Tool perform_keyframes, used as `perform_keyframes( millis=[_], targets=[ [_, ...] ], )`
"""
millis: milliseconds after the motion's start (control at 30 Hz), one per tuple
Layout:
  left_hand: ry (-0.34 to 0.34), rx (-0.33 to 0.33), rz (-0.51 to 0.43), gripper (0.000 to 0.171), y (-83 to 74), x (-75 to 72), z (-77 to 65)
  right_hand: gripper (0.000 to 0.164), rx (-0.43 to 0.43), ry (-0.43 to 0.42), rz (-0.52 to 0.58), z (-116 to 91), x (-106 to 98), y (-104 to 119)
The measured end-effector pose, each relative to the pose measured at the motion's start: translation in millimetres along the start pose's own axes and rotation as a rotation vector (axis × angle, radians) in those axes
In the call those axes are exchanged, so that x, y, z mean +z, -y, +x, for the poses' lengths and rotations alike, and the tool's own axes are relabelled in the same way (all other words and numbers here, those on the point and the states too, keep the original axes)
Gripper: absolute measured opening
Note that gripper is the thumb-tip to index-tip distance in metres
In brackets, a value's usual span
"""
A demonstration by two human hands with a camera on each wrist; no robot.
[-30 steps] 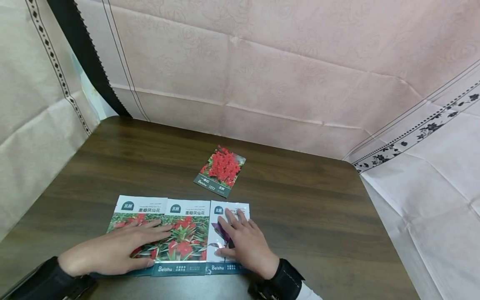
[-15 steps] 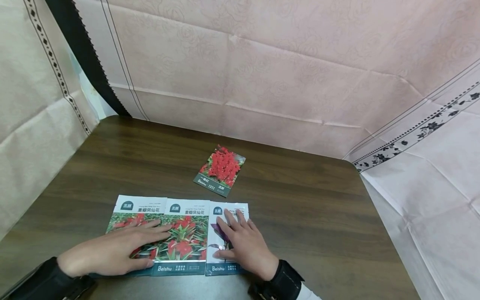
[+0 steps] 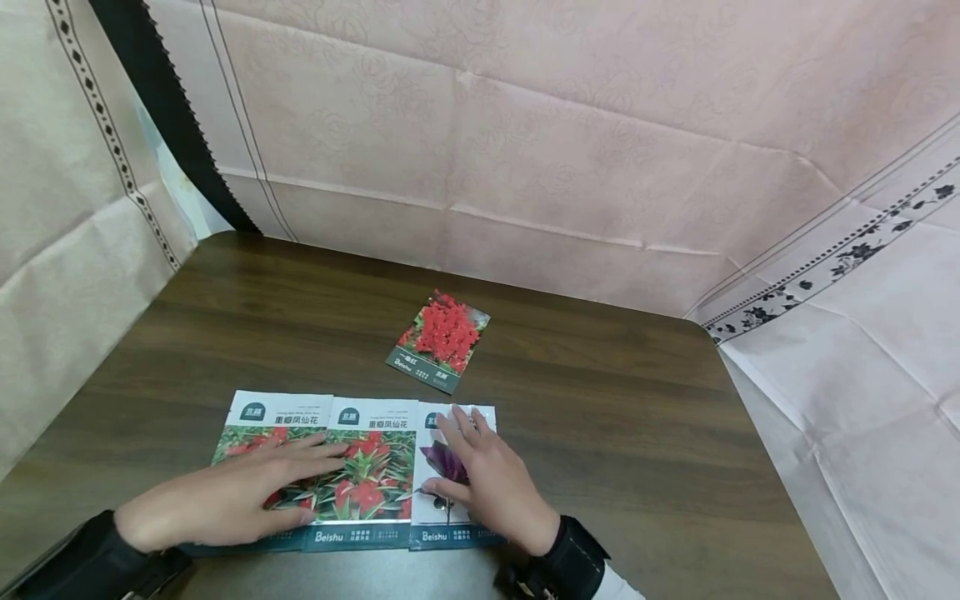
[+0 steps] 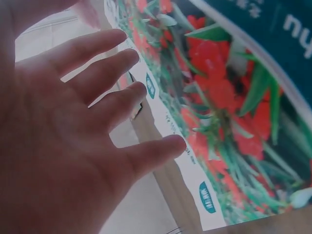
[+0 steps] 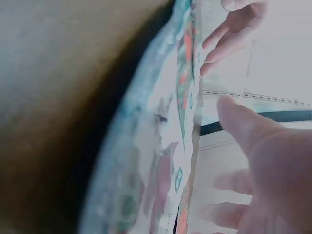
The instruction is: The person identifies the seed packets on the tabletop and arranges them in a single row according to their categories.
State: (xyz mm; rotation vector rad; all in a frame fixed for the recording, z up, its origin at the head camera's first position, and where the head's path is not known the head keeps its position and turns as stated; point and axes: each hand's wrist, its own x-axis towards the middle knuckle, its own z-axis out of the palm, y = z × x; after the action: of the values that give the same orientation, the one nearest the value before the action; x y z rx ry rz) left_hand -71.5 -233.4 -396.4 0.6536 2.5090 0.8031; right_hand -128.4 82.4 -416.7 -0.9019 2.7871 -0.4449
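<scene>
Three seed packets lie side by side near the front of the table in the head view. The left packet [image 3: 251,442] and middle packet [image 3: 371,483] show red flowers; the right packet [image 3: 431,458] shows a purple-leaved plant. My left hand [image 3: 247,492] rests with extended fingers over the left packet, its fingertips reaching the middle one and hiding part of the print. In the left wrist view, the fingers of the left hand [image 4: 83,107] are spread beside a red-flower print. My right hand [image 3: 495,487] lies on the right packet, fingers extended. The right wrist view shows the right hand [image 5: 278,165] beside blurred, edge-on packets.
A smaller red-flower packet [image 3: 442,342] lies tilted farther back on the brown wooden table [image 3: 600,400]. Pale patterned cloth [image 3: 525,150] hangs behind the table and along both sides. A black strip [image 3: 176,117] runs down at the back left corner.
My right hand has shifted slightly up and left on its packet, and more of the purple plant shows. My left hand stays almost still on the other packets.
</scene>
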Motion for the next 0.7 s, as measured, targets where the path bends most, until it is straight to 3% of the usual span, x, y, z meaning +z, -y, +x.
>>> perform_keyframes(
  millis=[267, 467, 567, 700],
  targets=[
    [-0.062, 0.074, 0.049, 0.055, -11.4, -13.8, 12.4, 0.082, 0.085, -0.100, 0.225, 9, -19, -1],
    [-0.131, 0.099, 0.110, 0.050, -22.0, -26.3, 31.2, 0.072, 0.046, -0.263, 0.447, 21, -29, -9],
    [-0.164, 0.104, 0.091, 0.048, -24.5, -34.8, 43.2, 0.065, 0.039, -0.327, 0.588, 27, -34, -13],
    [-0.238, 0.115, 0.045, 0.048, -25.7, -45.0, 59.0, 0.059, 0.096, -0.368, 0.735, 35, -40, -17]
  ],
)
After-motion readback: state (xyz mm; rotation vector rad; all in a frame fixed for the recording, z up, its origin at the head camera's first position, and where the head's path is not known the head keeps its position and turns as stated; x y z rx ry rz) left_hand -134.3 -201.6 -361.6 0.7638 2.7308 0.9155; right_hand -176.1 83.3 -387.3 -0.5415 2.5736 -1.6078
